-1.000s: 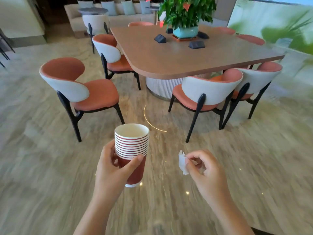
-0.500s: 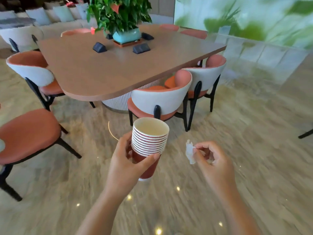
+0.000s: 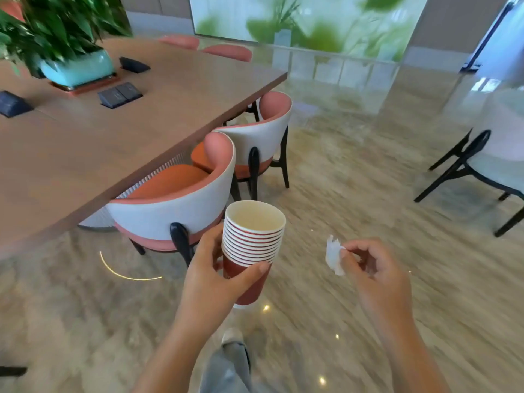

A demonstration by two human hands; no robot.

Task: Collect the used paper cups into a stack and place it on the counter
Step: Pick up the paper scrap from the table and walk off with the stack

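Above marble floor (image 3: 354, 194), beside wooden table (image 3: 85, 143): stack of red paper cups (image 3: 252, 245) upright, gripped by left hand (image 3: 209, 282), thumb and fingers wrapped round lowest cup; crumpled white tissue (image 3: 333, 255) pinched by right hand (image 3: 374, 276), apart from stack.

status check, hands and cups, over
Left hand grips cup stack, upright. Right hand pinches white paper scrap. No counter in view; chair close ahead-left.
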